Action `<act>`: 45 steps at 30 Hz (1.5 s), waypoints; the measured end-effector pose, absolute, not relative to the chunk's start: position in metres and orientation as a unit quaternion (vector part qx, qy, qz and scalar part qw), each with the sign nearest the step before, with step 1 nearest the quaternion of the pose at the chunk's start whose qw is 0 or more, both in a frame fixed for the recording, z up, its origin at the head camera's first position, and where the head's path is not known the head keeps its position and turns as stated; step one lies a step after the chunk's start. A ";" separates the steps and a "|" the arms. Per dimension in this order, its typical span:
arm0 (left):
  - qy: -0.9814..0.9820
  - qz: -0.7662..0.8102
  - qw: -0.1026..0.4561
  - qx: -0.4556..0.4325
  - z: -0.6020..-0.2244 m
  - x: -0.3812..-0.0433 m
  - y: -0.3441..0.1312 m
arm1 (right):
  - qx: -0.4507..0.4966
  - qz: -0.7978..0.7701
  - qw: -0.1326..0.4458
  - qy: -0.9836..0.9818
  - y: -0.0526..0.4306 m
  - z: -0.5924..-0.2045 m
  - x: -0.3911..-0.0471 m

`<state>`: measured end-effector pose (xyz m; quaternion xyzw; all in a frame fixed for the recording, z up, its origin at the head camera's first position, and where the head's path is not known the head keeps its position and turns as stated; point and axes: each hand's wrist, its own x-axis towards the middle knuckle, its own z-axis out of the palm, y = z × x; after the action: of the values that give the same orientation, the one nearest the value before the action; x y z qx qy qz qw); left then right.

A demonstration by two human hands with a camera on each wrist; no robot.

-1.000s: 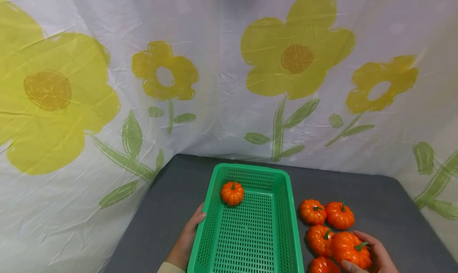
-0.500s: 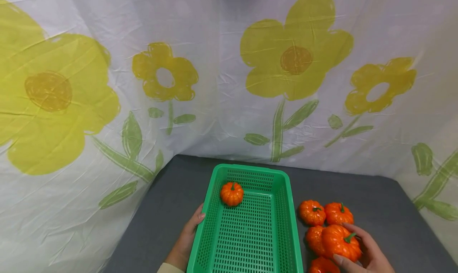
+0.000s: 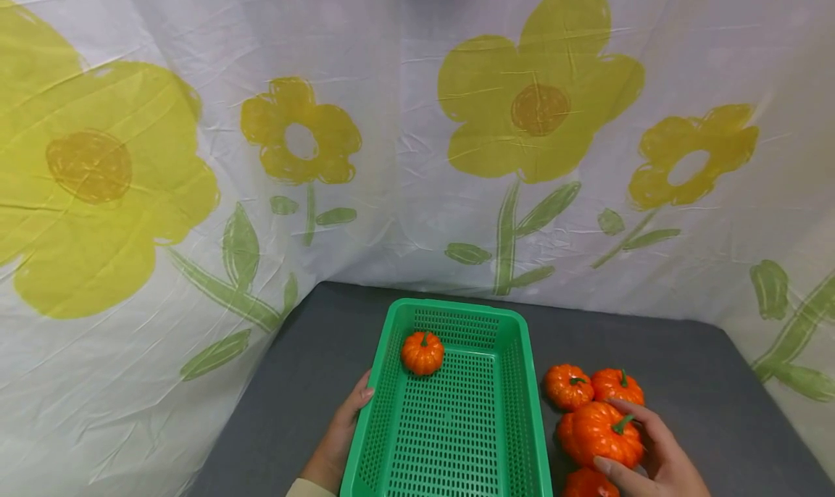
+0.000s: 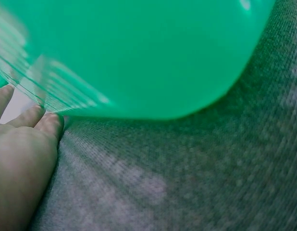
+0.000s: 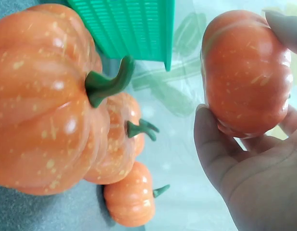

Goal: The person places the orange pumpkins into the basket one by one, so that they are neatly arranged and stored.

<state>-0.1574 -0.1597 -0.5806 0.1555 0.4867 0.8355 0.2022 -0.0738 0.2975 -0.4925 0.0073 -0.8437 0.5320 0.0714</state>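
Note:
My left hand [image 3: 341,430] grips the left side of a green plastic basket [image 3: 540,439], thumb at the rim. In the left wrist view its fingers [image 4: 28,118] touch the outer wall of the basket [image 4: 153,57]. A small orange pumpkin [image 3: 422,353] with a green stem sits in the basket's far left corner. My right hand [image 3: 659,453] holds another pumpkin [image 3: 600,433] between thumb and fingers. In the right wrist view this pumpkin [image 5: 247,72] hangs apart from the others, its stem hidden. The held pumpkin largely covers one behind it in the head view.
Right of the basket, more pumpkins lie on the dark grey table [image 3: 691,366]: two at the back, a pumpkin [image 3: 569,386] and its neighbour [image 3: 616,387], and one at the front [image 3: 589,484]. A white cloth with painted yellow flowers [image 3: 541,109] hangs behind and beside the table.
My right hand has moved left with the pumpkin, which now covers more of the pumpkin behind it. The left hand and basket have stayed in place.

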 end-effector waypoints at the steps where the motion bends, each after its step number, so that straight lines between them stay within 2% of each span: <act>1: 0.487 0.835 0.204 0.153 -0.580 -0.157 -0.160 | 0.016 0.531 0.075 -0.844 0.297 -0.492 -0.074; 20: 0.493 0.833 0.204 0.142 -0.581 -0.156 -0.161 | 0.073 0.563 0.040 -0.822 0.284 -0.480 -0.077; 28: 0.502 0.830 0.203 0.134 -0.581 -0.156 -0.160 | 0.133 0.567 0.036 -0.812 0.273 -0.476 -0.078; 45: 0.510 0.826 0.199 0.137 -0.581 -0.156 -0.160 | 0.128 0.600 -0.012 -0.790 0.255 -0.465 -0.079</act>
<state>-0.1565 -0.1601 -0.5811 0.1370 0.5100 0.8256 0.1988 -0.0791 0.2548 -0.4651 0.1276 -0.7895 0.6002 -0.0122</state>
